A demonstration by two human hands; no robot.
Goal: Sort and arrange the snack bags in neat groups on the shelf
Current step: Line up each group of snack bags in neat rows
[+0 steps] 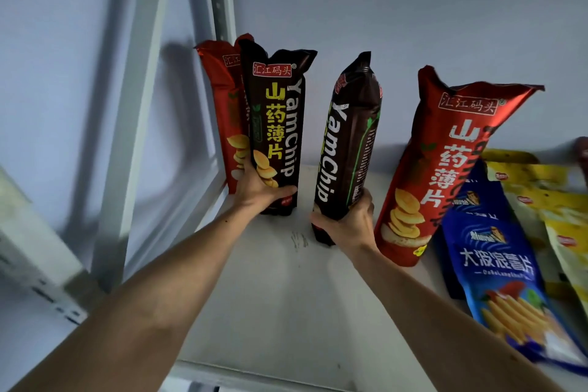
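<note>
At the shelf's left rear, left hand (258, 188) grips the base of one dark YamChip bag (276, 124), upright against a red bag (222, 99) in the corner. Right hand (348, 223) grasps the second dark bag (348, 143) low, long axis vertical, edge-on, just right of its twin. Judgement: shift leftward to pair them. Leaning red bag (445, 169) and blue bags (496, 264) lie rightward on the shelf (286, 296).
</note>
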